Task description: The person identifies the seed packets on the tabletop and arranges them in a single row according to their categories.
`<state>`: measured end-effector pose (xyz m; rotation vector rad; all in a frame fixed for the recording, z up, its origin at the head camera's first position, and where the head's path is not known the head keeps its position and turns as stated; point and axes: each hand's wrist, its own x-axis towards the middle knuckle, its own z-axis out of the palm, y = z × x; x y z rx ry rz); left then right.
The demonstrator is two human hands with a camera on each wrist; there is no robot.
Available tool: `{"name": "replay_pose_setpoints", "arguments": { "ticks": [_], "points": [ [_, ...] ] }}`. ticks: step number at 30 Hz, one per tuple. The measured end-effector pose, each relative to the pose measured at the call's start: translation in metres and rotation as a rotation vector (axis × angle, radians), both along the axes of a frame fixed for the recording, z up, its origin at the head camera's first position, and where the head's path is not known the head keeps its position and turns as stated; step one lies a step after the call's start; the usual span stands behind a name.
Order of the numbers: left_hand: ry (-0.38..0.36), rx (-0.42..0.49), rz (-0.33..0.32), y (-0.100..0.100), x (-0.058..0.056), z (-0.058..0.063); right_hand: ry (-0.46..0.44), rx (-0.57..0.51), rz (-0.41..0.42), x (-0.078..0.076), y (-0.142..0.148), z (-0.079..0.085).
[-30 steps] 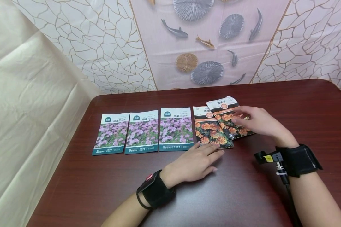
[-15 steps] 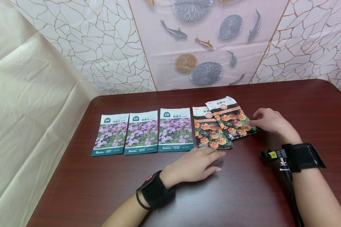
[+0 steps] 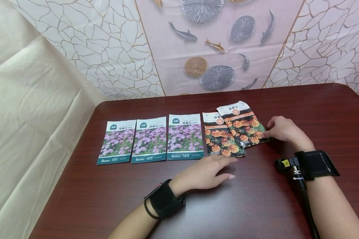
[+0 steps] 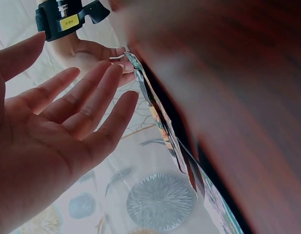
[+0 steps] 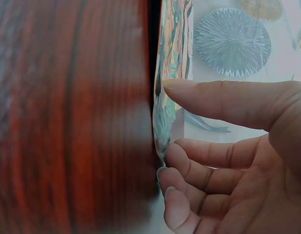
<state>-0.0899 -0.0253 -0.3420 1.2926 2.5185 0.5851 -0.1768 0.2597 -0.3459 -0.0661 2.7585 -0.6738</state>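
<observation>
Two orange-flower seed packets lie overlapped right of the middle. The upper orange seed packet point(image 3: 246, 124) is tilted and covers part of the lower orange seed packet point(image 3: 221, 137). At the upper one's lower right corner, my right hand point(image 3: 285, 130) pinches its edge. The right wrist view shows the thumb point(image 5: 199, 95) on the packet's face and curled fingertips point(image 5: 177, 158) at its edge. My left hand point(image 3: 201, 172) is spread just in front of the lower packet's bottom edge, holding nothing; its fingers point(image 4: 94, 105) are loosely extended in the left wrist view.
Several purple-flower seed packets stand in a row to the left: a left packet point(image 3: 116, 142), a middle packet point(image 3: 149, 139) and a right packet point(image 3: 185, 136). All lie on a dark red wooden table point(image 3: 122, 196). A patterned cloth point(image 3: 173, 56) hangs behind, and a cable point(image 3: 306, 209) trails from the right wrist.
My right hand has moved off the upper orange packet's face to its lower right corner and taken its edge. My left hand has drawn back slightly from the lower packet.
</observation>
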Motion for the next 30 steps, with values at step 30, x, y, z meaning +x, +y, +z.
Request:
{"name": "replay_pose_setpoints", "arguments": {
  "ticks": [30],
  "points": [
    [-0.146,0.176,0.165,0.004,-0.01,0.002,-0.048,-0.451,-0.034,0.004,0.018,-0.001]
  ]
}}
